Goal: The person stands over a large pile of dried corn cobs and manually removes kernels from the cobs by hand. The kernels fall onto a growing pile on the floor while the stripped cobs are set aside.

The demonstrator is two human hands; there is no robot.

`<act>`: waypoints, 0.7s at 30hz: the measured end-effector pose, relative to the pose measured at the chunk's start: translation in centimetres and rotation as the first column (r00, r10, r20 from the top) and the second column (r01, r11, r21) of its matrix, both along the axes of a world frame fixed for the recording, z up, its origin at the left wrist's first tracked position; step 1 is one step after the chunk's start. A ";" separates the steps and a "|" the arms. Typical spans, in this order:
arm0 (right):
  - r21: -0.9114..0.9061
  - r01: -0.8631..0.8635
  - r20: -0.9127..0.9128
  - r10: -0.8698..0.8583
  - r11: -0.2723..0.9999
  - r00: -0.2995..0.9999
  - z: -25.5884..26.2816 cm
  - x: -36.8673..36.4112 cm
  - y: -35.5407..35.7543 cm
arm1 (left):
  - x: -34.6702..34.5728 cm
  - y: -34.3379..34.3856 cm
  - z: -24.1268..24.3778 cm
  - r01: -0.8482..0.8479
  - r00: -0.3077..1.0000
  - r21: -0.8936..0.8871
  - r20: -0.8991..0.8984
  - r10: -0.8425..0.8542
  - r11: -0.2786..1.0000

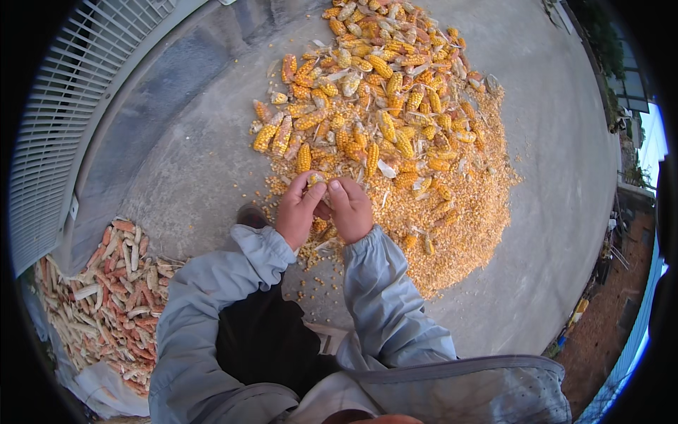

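Between my two hands is a corn cob (317,179) with some yellow kernels, mostly covered by my fingers. My left hand (297,212) grips it from one side, its thumb pressed near the top. From the other side my right hand (348,211) holds it, thumb raised against the cob. Just beyond and below them lies a heap of dried corn ears (389,100), many with bits of husk. Loose shelled kernels (439,249) spread along the right and near side of that heap.
At the lower left, stripped cobs (119,297) form a pile beside a pale plastic sheet (108,389). A white slatted panel (63,106) stands along the left. Grey concrete floor (551,159) surrounds the corn. My shoe (252,216) rests near the heap's left edge.
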State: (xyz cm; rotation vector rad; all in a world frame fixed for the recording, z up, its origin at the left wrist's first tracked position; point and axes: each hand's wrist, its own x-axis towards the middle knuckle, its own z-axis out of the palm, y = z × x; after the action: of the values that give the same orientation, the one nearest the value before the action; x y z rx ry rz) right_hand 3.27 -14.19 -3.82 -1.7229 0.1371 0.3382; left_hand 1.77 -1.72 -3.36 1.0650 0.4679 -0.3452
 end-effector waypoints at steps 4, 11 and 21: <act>-0.001 0.090 -0.051 -0.090 0.996 0.995 0.2 0.2 0.5 | -0.2 -0.1 -0.1 0.075 0.994 0.071 0.078 -0.080 0.995; 0.156 0.023 0.061 -0.033 0.987 0.998 0.3 0.4 0.4 | 0.4 0.8 1.4 0.096 0.953 0.061 0.283 -0.109 0.994; 0.063 -0.357 0.248 0.332 0.932 0.910 2.0 1.7 -1.8 | 0.2 2.6 0.0 0.216 0.901 0.490 0.233 -0.366 0.845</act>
State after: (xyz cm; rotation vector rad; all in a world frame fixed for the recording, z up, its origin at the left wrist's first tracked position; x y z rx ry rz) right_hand 4.95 -16.01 -1.84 -1.6638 -0.3584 0.3913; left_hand 1.92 0.86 -3.38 1.6321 0.0832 -0.3341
